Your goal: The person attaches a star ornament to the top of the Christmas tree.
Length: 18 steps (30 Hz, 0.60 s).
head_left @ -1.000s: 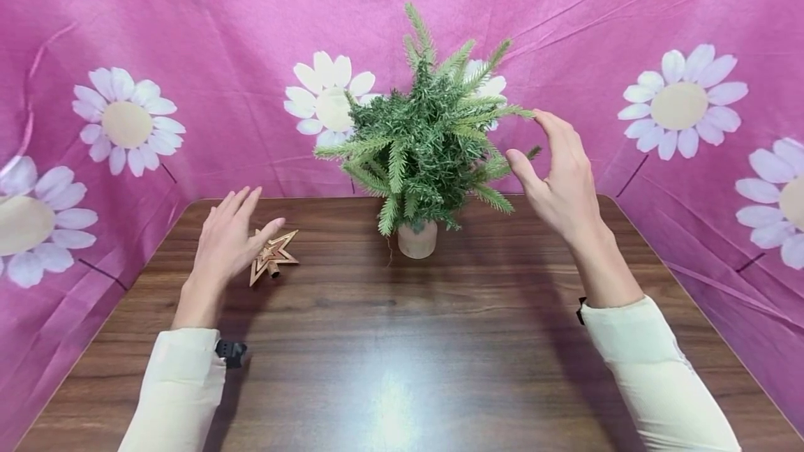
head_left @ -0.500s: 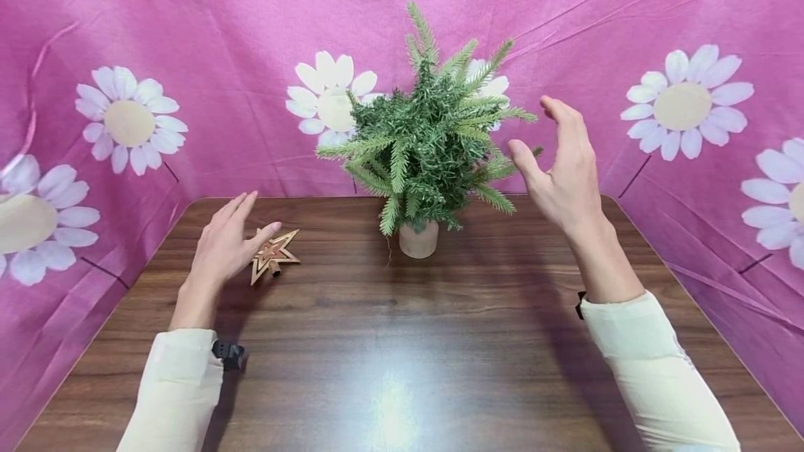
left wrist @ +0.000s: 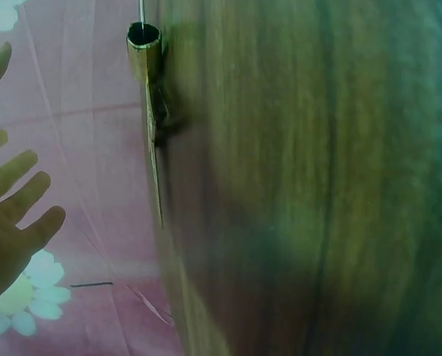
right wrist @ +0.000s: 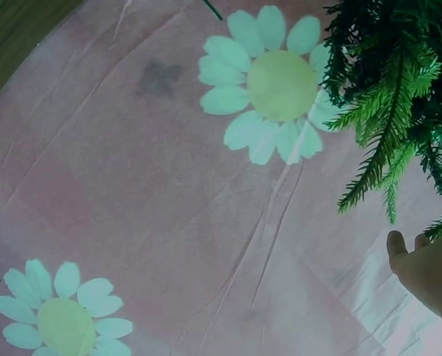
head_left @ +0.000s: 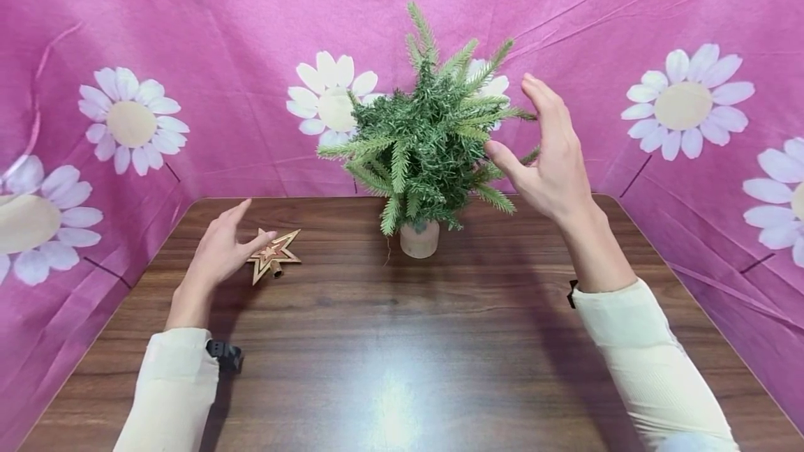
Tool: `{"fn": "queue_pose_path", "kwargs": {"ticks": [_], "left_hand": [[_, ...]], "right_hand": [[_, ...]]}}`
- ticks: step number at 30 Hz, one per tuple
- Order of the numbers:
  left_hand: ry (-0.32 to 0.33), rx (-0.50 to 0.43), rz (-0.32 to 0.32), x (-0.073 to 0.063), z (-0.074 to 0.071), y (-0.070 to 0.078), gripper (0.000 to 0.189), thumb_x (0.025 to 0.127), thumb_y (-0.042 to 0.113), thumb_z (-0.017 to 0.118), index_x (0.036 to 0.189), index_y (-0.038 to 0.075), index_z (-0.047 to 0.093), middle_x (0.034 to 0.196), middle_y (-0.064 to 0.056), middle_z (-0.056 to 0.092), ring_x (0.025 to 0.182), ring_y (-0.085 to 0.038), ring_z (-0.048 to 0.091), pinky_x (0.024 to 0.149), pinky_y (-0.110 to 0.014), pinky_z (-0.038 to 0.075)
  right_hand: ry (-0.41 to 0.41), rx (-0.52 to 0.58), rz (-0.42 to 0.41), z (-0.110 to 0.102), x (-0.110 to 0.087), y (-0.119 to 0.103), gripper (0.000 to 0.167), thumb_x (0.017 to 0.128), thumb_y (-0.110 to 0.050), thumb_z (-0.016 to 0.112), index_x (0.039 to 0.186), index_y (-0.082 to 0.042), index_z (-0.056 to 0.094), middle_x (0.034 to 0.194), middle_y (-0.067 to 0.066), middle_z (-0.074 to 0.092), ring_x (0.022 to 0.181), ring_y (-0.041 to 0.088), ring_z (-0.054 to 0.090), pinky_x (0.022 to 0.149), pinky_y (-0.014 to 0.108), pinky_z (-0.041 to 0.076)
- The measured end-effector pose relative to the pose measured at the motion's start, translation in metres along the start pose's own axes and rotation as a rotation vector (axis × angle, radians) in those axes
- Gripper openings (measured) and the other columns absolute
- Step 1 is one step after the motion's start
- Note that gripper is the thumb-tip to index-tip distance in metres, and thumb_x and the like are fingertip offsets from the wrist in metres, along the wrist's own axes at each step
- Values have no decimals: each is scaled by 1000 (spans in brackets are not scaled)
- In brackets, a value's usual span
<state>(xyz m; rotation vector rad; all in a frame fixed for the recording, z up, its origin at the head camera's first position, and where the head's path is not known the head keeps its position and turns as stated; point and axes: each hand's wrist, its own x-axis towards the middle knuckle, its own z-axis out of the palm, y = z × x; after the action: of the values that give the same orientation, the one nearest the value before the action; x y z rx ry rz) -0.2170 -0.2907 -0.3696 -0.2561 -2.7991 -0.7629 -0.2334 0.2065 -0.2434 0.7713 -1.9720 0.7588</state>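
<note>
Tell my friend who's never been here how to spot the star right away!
Start at the brown wooden table in front of the pink flowery cloth. Look on its left side, right by the left hand, for the star. It's flat, gold and pointy with a little hollow tube, unlike the bushy green tree.

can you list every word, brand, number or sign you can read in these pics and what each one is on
None: no readable text shows on the gold star ornament, the green tree, its pot, the table or the pink cloth, which carries only a flower pattern.
Too small to tell: any marking on the black device at the left wrist.
</note>
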Motion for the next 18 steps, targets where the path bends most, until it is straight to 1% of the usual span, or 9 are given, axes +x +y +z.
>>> {"fn": "queue_pose_path", "kwargs": {"ticks": [5,9,15,18], "left_hand": [[-28,-24,-10,-4,1,-7,89,92,39,74,152,-11,31,147,-39,39,135,-58,35,110,-68,28],[-66,-46,-43,-8,2,-15,90,91,40,75,151,-12,33,148,-37,40,137,-58,34,110,-68,29],[-174,-94,-143,-11,1,-25,93,89,47,76,151,-8,34,149,-37,38,137,-56,35,109,-68,30],[-235,-109,-178,-14,1,-28,94,88,48,76,152,-7,33,150,-38,36,137,-57,34,110,-69,30]], "right_hand": [[-19,18,0,2,2,-2,80,92,-51,64,150,-1,43,157,16,41,145,26,36,121,41,27],[-24,26,-11,4,5,-3,81,91,-53,66,149,0,45,157,16,40,146,26,35,121,41,27],[-28,27,-27,7,7,-6,85,92,-60,65,148,1,45,156,19,40,145,27,36,120,42,28],[-33,37,-20,10,7,-8,86,92,-62,64,148,1,45,156,19,41,145,26,36,120,41,28]]}}
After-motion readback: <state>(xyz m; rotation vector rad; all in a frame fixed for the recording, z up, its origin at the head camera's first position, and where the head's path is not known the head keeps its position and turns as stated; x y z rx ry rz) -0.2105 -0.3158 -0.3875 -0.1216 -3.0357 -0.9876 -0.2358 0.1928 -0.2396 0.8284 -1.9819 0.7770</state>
